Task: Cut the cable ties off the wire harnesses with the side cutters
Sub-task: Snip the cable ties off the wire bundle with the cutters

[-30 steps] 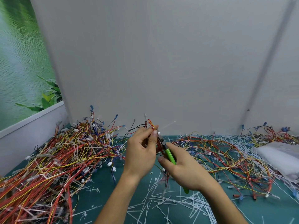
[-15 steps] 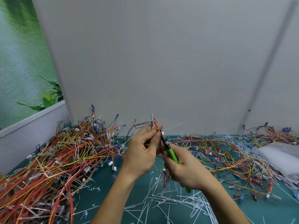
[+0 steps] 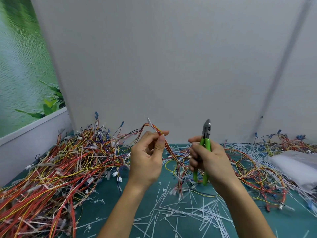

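Observation:
My left hand (image 3: 147, 158) pinches a thin harness of red, orange and yellow wires (image 3: 171, 150) between thumb and fingers, held up above the table. A white cable tie (image 3: 151, 125) sticks up from the harness just above my fingertips. My right hand (image 3: 209, 160) grips the green-handled side cutters (image 3: 205, 134) upright, jaws pointing up, a short way to the right of the harness and apart from it.
A big tangle of tied harnesses (image 3: 60, 169) fills the left of the green table (image 3: 142, 194). More loose wires (image 3: 257, 169) lie at the right beside a white plastic bag (image 3: 298, 167). Cut white ties (image 3: 180, 212) litter the front. A grey wall stands close behind.
My right hand has pulled the cutters away from the harness to the right and turned them upright. My left hand still holds the harness, now with the tie standing free above it.

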The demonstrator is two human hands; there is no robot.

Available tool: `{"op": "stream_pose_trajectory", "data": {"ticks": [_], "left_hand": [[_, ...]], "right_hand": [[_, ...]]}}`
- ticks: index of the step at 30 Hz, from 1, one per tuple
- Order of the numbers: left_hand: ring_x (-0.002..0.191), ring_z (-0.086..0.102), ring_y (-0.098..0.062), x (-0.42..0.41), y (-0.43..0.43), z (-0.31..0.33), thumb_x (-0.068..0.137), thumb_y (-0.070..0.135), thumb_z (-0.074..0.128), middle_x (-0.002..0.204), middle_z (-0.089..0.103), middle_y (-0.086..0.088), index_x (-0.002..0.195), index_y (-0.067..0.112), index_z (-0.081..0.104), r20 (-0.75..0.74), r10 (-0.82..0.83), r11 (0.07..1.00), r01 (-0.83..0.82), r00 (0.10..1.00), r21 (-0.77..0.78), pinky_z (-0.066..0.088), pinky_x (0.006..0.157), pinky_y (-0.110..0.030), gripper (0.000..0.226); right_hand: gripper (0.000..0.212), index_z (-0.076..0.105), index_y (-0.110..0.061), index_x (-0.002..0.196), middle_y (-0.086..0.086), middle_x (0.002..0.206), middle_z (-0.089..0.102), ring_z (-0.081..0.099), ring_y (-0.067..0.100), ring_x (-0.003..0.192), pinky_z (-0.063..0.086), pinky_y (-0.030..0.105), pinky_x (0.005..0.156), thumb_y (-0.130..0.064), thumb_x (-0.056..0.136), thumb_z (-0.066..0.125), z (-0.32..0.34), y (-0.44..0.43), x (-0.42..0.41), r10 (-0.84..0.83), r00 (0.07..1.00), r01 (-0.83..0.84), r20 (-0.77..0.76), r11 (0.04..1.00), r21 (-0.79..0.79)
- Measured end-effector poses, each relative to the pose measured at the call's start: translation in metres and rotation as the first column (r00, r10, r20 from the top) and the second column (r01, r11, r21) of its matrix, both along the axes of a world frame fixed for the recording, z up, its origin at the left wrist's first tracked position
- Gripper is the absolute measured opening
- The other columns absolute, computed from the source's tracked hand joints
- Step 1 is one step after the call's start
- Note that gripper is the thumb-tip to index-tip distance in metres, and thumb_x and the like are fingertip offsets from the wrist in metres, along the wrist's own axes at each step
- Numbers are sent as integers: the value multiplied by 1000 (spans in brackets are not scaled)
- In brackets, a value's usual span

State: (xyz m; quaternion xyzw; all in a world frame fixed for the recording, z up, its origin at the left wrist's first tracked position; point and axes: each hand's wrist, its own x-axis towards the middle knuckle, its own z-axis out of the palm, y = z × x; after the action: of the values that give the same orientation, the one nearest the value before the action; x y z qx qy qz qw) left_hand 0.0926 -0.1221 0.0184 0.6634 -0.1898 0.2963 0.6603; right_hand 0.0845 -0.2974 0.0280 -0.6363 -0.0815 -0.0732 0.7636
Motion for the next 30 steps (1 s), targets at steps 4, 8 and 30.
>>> {"op": "stream_pose_trajectory", "data": {"ticks": [4,8,30], "left_hand": [[52,38,-11,-2,3,2,98,34,62,59,48,13,101,27,75,-123,-111,985,94,986,-142,29,47,-25,15],[50,40,-11,-1,7,10,94,28,61,58,46,1,98,20,75,-163,-194,940,136,967,-312,32,44,-25,16],[57,58,-8,4,24,22,106,13,44,78,58,-4,87,7,68,-106,-692,395,252,714,-883,54,55,-17,31]], "right_hand": [[11,67,-13,109,-2,65,65,61,18,61,58,32,61,-6,100,63,1,2,-2,-37,997,52,70,971,-233],[15,68,-15,109,12,90,73,68,16,70,59,31,69,-7,96,69,0,3,-1,-13,999,21,36,968,-249],[22,71,-21,105,10,97,76,73,25,81,61,37,72,-34,88,79,-13,25,-7,142,976,-114,165,979,-171]]}}
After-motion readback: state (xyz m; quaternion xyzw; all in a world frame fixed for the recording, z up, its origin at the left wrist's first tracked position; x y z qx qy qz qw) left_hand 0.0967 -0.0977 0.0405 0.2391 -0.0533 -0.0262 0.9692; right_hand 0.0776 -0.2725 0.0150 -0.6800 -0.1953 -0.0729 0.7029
